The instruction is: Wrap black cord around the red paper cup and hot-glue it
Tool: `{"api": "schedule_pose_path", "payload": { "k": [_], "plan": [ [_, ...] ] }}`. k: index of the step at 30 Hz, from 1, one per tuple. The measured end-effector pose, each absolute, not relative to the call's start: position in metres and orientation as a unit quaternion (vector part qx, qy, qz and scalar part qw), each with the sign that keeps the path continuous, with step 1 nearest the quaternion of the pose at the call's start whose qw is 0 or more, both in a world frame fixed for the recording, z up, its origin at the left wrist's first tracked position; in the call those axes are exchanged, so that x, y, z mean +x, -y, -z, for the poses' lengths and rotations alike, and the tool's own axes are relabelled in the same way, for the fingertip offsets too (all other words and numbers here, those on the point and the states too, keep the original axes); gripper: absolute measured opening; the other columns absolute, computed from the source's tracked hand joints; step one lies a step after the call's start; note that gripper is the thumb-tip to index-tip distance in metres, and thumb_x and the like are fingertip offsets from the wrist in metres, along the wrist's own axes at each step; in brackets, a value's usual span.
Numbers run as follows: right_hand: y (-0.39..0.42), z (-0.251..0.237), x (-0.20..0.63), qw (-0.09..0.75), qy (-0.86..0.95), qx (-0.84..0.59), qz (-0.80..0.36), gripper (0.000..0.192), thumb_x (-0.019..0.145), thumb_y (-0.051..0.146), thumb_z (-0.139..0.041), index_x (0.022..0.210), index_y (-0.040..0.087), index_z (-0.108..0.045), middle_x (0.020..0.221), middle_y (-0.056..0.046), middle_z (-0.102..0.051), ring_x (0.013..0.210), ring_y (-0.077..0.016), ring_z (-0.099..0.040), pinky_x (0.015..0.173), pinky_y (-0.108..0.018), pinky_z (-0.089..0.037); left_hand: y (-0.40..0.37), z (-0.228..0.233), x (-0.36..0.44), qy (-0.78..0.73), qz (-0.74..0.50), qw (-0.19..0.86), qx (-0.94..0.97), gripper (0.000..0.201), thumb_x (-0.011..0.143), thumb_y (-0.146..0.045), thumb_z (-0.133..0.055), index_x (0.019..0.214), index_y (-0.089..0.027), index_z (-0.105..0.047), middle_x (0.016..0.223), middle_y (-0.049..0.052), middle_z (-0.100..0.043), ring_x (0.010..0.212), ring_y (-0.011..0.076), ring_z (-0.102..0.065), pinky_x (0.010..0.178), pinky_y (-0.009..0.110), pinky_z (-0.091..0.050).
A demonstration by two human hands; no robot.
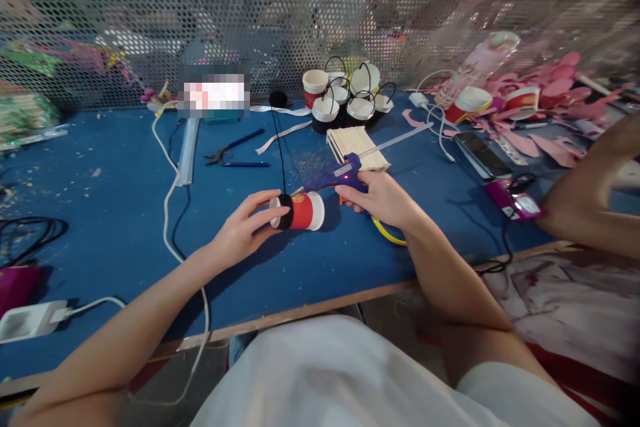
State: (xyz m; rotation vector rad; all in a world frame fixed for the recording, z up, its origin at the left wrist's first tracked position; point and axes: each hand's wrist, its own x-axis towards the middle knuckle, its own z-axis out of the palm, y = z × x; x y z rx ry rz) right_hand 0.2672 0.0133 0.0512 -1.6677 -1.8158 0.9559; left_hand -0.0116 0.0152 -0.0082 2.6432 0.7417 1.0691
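One red paper cup [303, 211] lies on its side near the middle of the table, and one blue glue gun [334, 176] points its nozzle at the cup's black-banded end. Behind them stands a cluster of about seven more cups [345, 101] (some with black wire handles), one stack of wooden sticks [357, 145], one pair of pliers [231, 153] and one phone [481, 153]. The surface is a blue table [100, 213] littered with crumbs, fenced at the back by perforated metal mesh [150, 27]; pink cut-outs [550, 90] pile up at the far right. The left hand [243, 230] curls loosely around the cup's narrow end, fingertips touching the black band. The right hand [383, 199] is closed around the glue gun's grip, just right of the cup.
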Motion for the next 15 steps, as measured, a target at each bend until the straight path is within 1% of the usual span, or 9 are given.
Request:
{"api": "schedule_pose_path", "payload": {
  "k": [5,8,12,15],
  "plan": [
    [-0.009,-0.055,0.271,0.242,0.668,-0.6,-0.368,0.038,0.077,0.054,-0.057,0.07,0.017,-0.053,0.058,-0.002,-0.062,0.05,-0.0109,-0.057,0.048,-0.024,-0.045,-0.017,0.008,-0.013,-0.265,-0.37,0.113,0.883,0.038,0.082,-0.013,-0.06,0.118,-0.021,-0.052,0.124,0.014,-0.048,0.115,0.023,-0.052,0.09,0.039,-0.053],
    [-0.012,-0.058,0.275,0.267,0.667,-0.593,-0.364,0.038,0.079,0.054,-0.055,0.071,0.017,-0.055,0.059,-0.002,-0.062,0.05,-0.0108,-0.057,0.05,-0.024,-0.046,-0.017,0.008,-0.012,-0.268,-0.365,0.115,0.884,0.038,0.081,-0.013,-0.061,0.118,-0.02,-0.052,0.123,0.015,-0.049,0.115,0.0232,-0.053,0.09,0.038,-0.053],
    [-0.029,-0.062,0.284,0.315,0.648,-0.627,-0.296,0.035,0.078,0.052,-0.057,0.084,0.018,-0.053,0.069,-0.004,-0.066,0.051,-0.0125,-0.057,0.051,-0.027,-0.046,-0.016,0.009,-0.011,-0.27,-0.361,0.119,0.885,0.037,0.082,-0.015,-0.06,0.117,-0.021,-0.052,0.122,0.013,-0.05,0.112,0.0229,-0.055,0.089,0.04,-0.053],
    [-0.053,-0.06,0.296,0.276,0.634,-0.699,-0.185,0.042,0.075,0.055,-0.057,0.089,0.015,-0.055,0.07,-0.008,-0.065,0.056,-0.0175,-0.059,0.053,-0.031,-0.045,-0.015,0.01,-0.01,-0.271,-0.354,0.124,0.887,0.036,0.082,-0.015,-0.059,0.118,-0.021,-0.052,0.122,0.014,-0.05,0.112,0.0231,-0.055,0.089,0.04,-0.053]
  ]
}}
